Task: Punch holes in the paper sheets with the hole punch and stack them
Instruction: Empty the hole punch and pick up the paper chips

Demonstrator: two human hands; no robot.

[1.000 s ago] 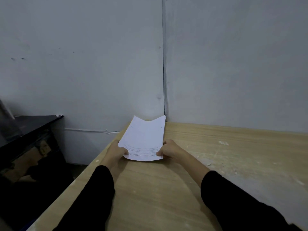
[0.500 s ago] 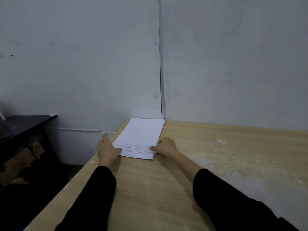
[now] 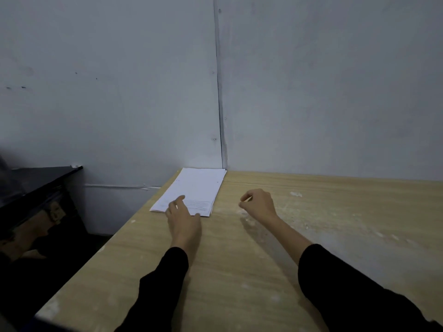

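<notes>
A stack of white paper sheets (image 3: 195, 188) lies flat in the far left corner of the wooden table (image 3: 239, 271), against the wall. Two small punched holes show near its far end. My left hand (image 3: 183, 218) rests with straight fingers on the stack's near edge. My right hand (image 3: 260, 203) hovers to the right of the stack, apart from it, its fingers loosely curled and holding nothing. No hole punch is in view.
A grey wall (image 3: 311, 92) closes off the table's far side. The table's left edge (image 3: 100, 252) drops to the floor. A black cabinet (image 3: 40, 188) stands further left. White dust and flecks (image 3: 296, 194) mark the table's right part.
The sheets, held curved in both hands a second ago, now lie flat in the corner. My right hand has let go and moved right; my left hand has shifted onto the stack's near edge.
</notes>
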